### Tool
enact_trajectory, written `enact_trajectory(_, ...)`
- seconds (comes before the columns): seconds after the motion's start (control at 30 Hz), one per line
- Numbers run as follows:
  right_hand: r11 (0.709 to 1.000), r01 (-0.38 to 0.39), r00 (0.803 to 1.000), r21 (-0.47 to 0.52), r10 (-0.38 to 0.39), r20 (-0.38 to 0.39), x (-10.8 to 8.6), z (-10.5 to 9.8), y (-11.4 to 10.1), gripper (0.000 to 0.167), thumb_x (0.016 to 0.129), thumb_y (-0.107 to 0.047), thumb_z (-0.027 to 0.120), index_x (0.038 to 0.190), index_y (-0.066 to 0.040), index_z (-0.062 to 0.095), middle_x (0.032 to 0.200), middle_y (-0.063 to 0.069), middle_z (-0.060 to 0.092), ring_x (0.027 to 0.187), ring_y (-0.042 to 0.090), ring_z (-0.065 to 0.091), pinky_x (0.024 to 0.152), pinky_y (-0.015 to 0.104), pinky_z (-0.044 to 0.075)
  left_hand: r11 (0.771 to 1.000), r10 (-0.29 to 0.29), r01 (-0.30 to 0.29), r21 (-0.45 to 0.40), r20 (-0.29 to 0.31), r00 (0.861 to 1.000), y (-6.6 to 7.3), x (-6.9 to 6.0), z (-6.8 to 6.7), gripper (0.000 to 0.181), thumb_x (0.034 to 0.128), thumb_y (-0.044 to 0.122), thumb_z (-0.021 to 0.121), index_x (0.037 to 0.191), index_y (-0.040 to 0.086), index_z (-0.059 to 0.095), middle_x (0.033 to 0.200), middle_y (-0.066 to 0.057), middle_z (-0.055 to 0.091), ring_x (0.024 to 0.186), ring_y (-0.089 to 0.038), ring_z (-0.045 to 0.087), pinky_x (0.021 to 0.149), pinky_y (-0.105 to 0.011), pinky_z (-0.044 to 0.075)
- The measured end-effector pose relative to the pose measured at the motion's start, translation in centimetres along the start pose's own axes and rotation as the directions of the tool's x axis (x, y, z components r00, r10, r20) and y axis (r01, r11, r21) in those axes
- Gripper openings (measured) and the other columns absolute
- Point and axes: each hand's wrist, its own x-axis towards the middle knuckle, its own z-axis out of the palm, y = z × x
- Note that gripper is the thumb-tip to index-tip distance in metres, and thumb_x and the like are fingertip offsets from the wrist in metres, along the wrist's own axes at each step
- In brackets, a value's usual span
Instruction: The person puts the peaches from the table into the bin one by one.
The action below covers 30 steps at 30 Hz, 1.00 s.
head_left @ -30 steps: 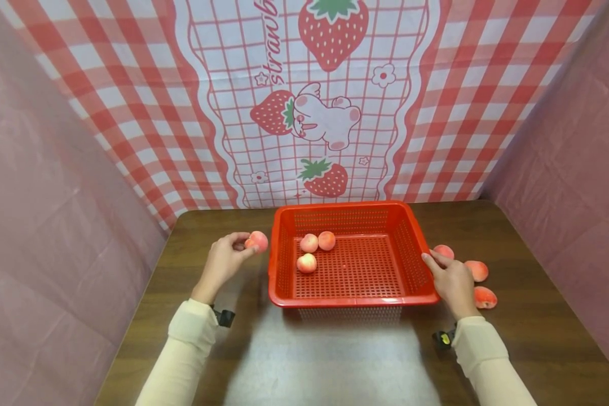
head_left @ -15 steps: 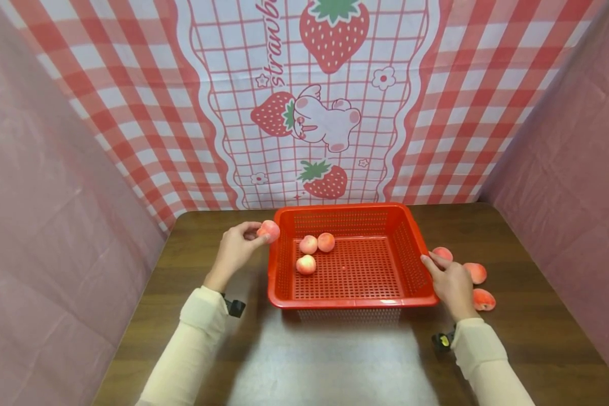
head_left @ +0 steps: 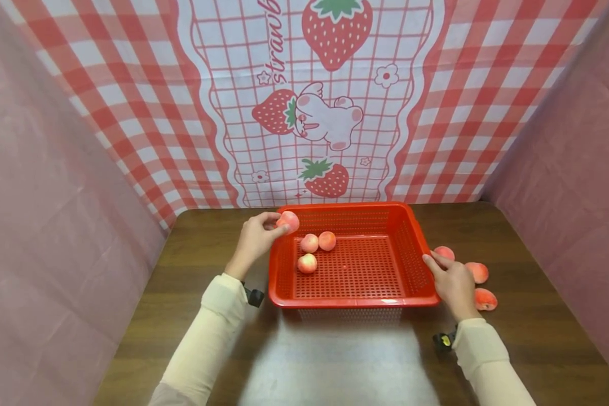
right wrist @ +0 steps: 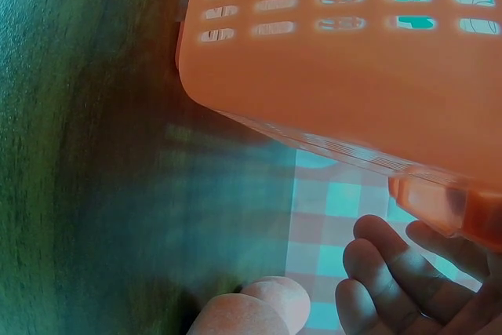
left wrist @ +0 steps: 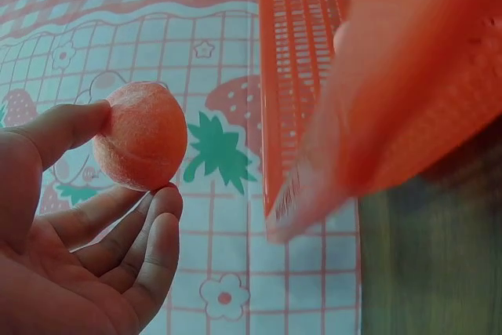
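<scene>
My left hand [head_left: 256,239] pinches a peach [head_left: 289,222] between thumb and fingers, above the left rim of the red basket [head_left: 335,303]. In the left wrist view the held peach [left wrist: 141,136] shows beside the basket wall [left wrist: 290,52]. Inside the basket lie three peaches [head_left: 307,263], grouped toward the left. My right hand [head_left: 454,285] grips the basket's right rim, thumb on top; in the right wrist view its fingers [right wrist: 408,280] curl below the rim.
Three more peaches [head_left: 476,272] lie on the wooden table [head_left: 538,321] to the right of the basket, close to my right hand. Behind the table hangs a checked strawberry cloth [head_left: 330,113], with pink cloth [head_left: 56,225] at both sides.
My left hand has carried its peach rightward and away from me, from left of the basket to over its left rim. The right hand keeps its grip on the rim.
</scene>
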Motion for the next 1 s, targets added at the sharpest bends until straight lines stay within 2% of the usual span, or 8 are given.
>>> enact_trajectory(0.13,1.000,0.000,1.000,0.008,0.000,0.002,0.1,-0.1,-0.1,0.057,0.096,-0.052,0.051,0.133,-0.009,0.059,0.108,0.028,0.068,0.096,0.043,0.060,0.068,0.036,0.040,1.000,-0.002,0.001,0.017,0.004,1.000,0.8,0.4,0.6,0.044,0.0850,0.033,0.074,0.120,0.006,0.067,0.114,-0.014,0.071,0.100,-0.027,0.068,0.085,-0.040,0.055)
enact_trajectory(0.27,1.000,-0.004,1.000,0.007,0.004,0.007,0.1,-0.2,-0.1,0.057,0.097,-0.051,0.051,0.133,-0.008,0.058,0.119,0.028,0.063,0.104,0.045,0.059,0.074,0.039,0.042,0.999,0.000,-0.001,0.035,0.014,1.000,1.3,0.6,1.1,0.043,0.0852,0.034,0.074,0.118,0.007,0.068,0.111,-0.012,0.072,0.096,-0.026,0.068,0.082,-0.039,0.055)
enact_trajectory(0.5,1.000,0.014,1.000,0.006,-0.014,-0.011,0.0,-0.2,0.0,0.056,0.097,-0.051,0.051,0.132,-0.008,0.059,0.115,0.028,0.065,0.103,0.045,0.060,0.073,0.039,0.043,0.999,0.002,-0.003,0.041,0.024,1.000,1.5,0.8,1.7,0.040,0.0857,0.033,0.074,0.117,0.008,0.069,0.107,-0.011,0.073,0.092,-0.024,0.068,0.077,-0.037,0.054)
enact_trajectory(0.63,1.000,0.003,1.000,0.005,-0.003,-0.002,0.0,-0.2,0.0,0.058,0.097,-0.052,0.051,0.133,-0.007,0.058,0.113,0.028,0.066,0.094,0.041,0.061,0.068,0.036,0.041,0.999,0.010,-0.012,0.053,0.034,0.999,1.7,0.9,1.9,0.040,0.0856,0.032,0.074,0.117,0.008,0.069,0.107,-0.012,0.073,0.092,-0.025,0.068,0.077,-0.037,0.054)
enact_trajectory(0.87,1.000,-0.020,1.000,0.008,0.020,0.011,0.0,-0.2,0.0,0.060,0.096,-0.054,0.051,0.134,-0.008,0.057,0.091,0.023,0.071,0.070,0.028,0.052,0.057,0.030,0.035,0.997,0.009,-0.014,0.080,0.053,0.999,1.9,1.2,2.4,0.042,0.0858,0.033,0.073,0.119,0.008,0.068,0.108,-0.011,0.072,0.095,-0.025,0.066,0.081,-0.038,0.053)
enact_trajectory(1.0,0.999,-0.034,0.999,0.013,0.034,0.021,-0.1,-0.1,0.0,0.061,0.095,-0.054,0.051,0.135,-0.008,0.057,0.087,0.022,0.071,0.067,0.026,0.049,0.055,0.030,0.035,0.996,0.001,-0.008,0.088,0.073,0.997,2.0,1.5,2.8,0.043,0.0853,0.036,0.073,0.119,0.009,0.068,0.111,-0.010,0.072,0.098,-0.025,0.066,0.085,-0.040,0.052)
